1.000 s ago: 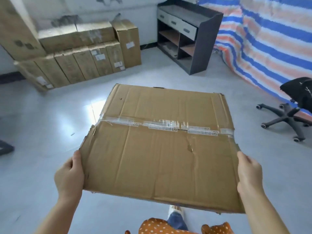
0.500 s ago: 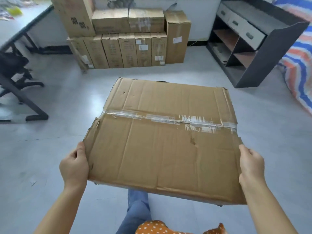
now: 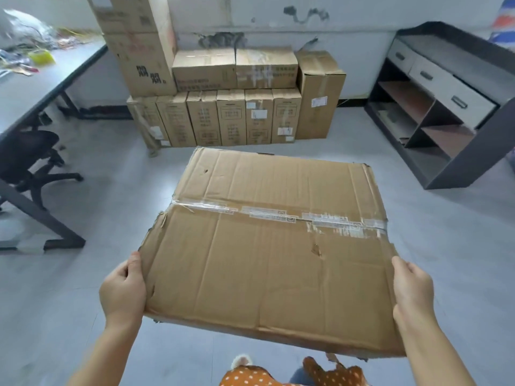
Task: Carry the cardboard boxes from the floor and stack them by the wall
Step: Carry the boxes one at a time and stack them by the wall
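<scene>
Creased, taped cardboard box (image 3: 267,252); torn left edge

- The stack of boxes (image 3: 231,107) stands against the wall (image 3: 348,29).
- Left of the stack: a table (image 3: 41,87), a chair (image 3: 30,157) under it.
- Right of the stack: a shelf unit (image 3: 451,107).
- Before the stack: a carried box (image 3: 267,252).
</scene>
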